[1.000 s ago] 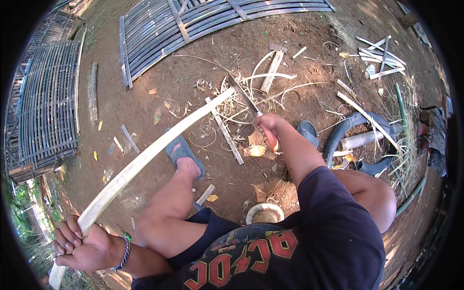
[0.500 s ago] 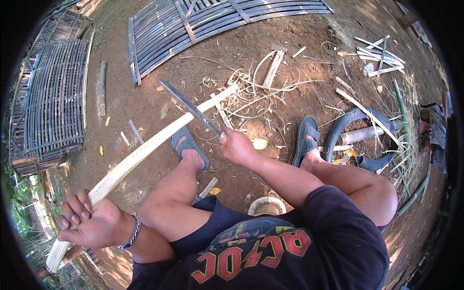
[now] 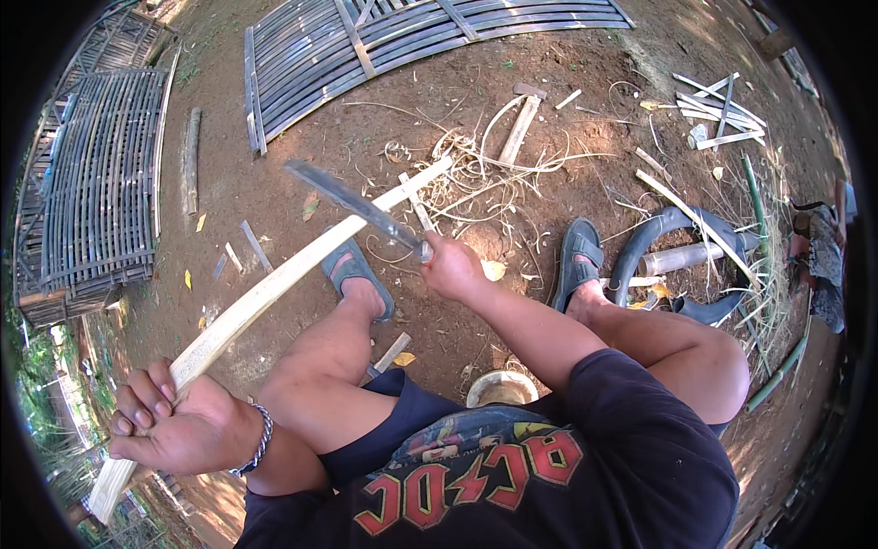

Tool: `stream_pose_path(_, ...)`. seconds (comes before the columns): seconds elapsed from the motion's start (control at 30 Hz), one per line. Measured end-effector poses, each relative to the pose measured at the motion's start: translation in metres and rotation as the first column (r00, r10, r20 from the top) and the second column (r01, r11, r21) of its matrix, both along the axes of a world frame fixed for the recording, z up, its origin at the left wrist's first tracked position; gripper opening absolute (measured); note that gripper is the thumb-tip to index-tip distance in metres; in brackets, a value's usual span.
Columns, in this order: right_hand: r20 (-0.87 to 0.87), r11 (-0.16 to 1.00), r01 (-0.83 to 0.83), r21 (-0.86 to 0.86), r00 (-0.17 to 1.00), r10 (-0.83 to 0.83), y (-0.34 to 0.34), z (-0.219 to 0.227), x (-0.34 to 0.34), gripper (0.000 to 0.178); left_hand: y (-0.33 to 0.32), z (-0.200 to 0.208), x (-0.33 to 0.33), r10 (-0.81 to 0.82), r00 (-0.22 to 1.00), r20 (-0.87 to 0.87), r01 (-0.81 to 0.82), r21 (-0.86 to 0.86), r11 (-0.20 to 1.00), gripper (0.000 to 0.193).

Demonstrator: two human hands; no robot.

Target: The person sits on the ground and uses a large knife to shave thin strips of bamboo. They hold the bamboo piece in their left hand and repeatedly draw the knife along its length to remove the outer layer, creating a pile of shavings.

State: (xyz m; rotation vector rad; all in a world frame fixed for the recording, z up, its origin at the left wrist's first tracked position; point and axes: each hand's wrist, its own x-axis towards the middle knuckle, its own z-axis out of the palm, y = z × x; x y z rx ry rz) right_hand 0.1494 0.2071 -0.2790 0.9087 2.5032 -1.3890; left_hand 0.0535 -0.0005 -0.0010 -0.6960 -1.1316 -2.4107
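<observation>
A long pale bamboo strip (image 3: 261, 295) slants from the lower left up to the shavings in the middle. Near its lower end my left hand (image 3: 183, 416), with a chain bracelet at the wrist, is wrapped round it. My right hand (image 3: 452, 268) is closed on the handle of a long-bladed knife (image 3: 352, 203). The blade points up and left and crosses the strip near its far end; whether it touches the strip I cannot tell. Beyond the blade, thin curled shavings (image 3: 466, 174) lie heaped on the ground.
A hammer (image 3: 520, 128) lies beyond the shavings. Slatted bamboo panels (image 3: 402, 41) rest at the back and at the left (image 3: 101, 174). On the right are a cut black tyre (image 3: 631, 252), a bamboo piece (image 3: 677, 258) and a pile of strips (image 3: 722, 114). My sandalled feet flank the work.
The knife blade has turned, showing more of its flat side, and its tip has shifted slightly left and down. My left hand still grips the strip in nearly the same place.
</observation>
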Motion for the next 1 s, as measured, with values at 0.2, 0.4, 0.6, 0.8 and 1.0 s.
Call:
stream_pose_path(0.2, 0.351, 0.933, 0.358, 0.032, 0.87, -0.346, 0.07, -0.124, 0.025, 0.038, -0.002, -0.002, -0.002, 0.016, 1.0, -0.012, -0.017, -0.05, 0.999, 0.036)
stream_pose_path(0.4, 0.222, 0.974, 0.223, -0.035, 0.952, -0.21, 0.036, -0.098, 0.05, 0.04, 0.002, 0.003, 0.001, -0.047, 0.999, 0.011, 0.047, -0.039, 0.998, 0.041)
stream_pose_path(0.6, 0.08, 0.964, 0.22, -0.149, 0.974, -0.21, 0.031, -0.027, 0.026, 0.043, -0.01, 0.011, -0.01, -0.409, 0.911, -0.052, 0.406, -0.057, 0.912, 0.053)
stream_pose_path(0.8, -0.053, 0.988, 0.069, -0.14, 0.996, -0.077, 0.015, 0.037, 0.019, 0.044, -0.002, 0.008, -0.007, -0.345, 0.938, -0.043, 0.344, -0.031, 0.938, 0.058)
stream_pose_path(1.0, -0.245, 0.996, -0.083, -0.024, 0.967, 0.075, -0.026, 0.092, 0.007, 0.047, 0.001, 0.006, 0.009, -0.223, 0.975, -0.02, 0.222, -0.029, 0.975, 0.059)
